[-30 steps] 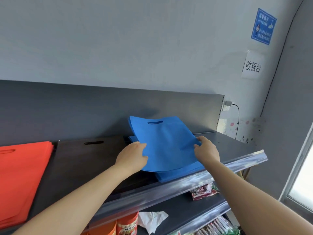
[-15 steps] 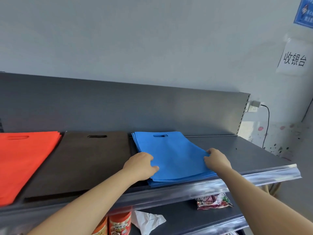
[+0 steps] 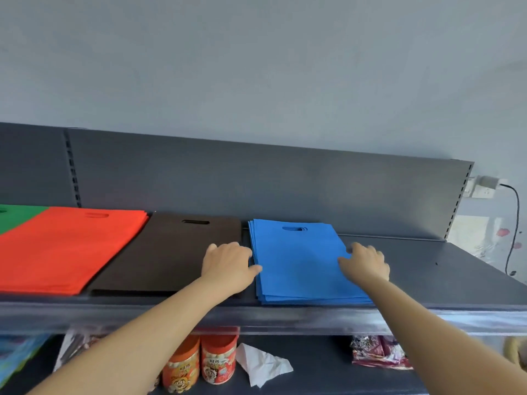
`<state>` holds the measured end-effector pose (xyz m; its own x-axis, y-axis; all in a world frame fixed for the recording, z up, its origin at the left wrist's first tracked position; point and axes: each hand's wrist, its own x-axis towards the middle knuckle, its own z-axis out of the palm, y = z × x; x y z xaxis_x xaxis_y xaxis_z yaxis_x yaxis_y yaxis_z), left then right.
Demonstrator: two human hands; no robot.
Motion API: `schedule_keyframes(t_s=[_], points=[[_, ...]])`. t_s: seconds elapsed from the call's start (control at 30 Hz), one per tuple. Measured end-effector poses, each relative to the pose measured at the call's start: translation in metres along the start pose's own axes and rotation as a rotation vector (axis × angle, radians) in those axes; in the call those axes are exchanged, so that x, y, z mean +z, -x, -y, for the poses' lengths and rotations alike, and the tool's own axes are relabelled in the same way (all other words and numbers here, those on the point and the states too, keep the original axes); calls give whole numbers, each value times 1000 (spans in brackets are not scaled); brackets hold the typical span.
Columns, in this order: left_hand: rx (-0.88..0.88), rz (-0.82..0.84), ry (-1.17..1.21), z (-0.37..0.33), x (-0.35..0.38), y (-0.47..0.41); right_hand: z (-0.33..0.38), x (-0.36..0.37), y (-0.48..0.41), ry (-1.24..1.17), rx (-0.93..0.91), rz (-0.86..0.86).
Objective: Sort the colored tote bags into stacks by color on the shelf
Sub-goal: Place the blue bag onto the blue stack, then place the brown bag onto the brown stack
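Grey shelf (image 3: 445, 280), snack jars (image 3: 199, 363) below, crumpled paper (image 3: 263, 366)

Plain blue bags (image 3: 296, 263), brown bags (image 3: 171, 252), orange-red bags (image 3: 65, 246), green bags (image 3: 17, 218) — dark grey shelf (image 3: 442, 269)

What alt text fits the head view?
The left hand and right hand touch opposite side edges of the blue bag stack on a dark shelf. A brown stack, red stack and green stack lie to its left; snack cans sit below.
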<state>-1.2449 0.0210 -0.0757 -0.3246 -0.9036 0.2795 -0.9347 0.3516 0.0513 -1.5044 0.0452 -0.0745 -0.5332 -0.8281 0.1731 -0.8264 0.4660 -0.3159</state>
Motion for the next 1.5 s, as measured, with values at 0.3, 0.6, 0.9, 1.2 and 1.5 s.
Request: schedule_keyframes(t_s=[0.3, 0.6, 0.9, 1.2, 1.5], points=[[-250, -92, -220, 100, -40, 61, 135, 25, 48, -50, -558, 137], [-501, -23, -399, 204, -81, 163, 279, 51, 145, -27, -1046, 194], [-718, 41, -497, 326, -122, 270, 412, 74, 263, -80, -1294, 280], [-829, 40, -575, 449, -162, 352, 545, 92, 365, -100, -1412, 343], [-891, 45, -590, 558, -177, 400, 652, 119, 440, -146, -1478, 396]])
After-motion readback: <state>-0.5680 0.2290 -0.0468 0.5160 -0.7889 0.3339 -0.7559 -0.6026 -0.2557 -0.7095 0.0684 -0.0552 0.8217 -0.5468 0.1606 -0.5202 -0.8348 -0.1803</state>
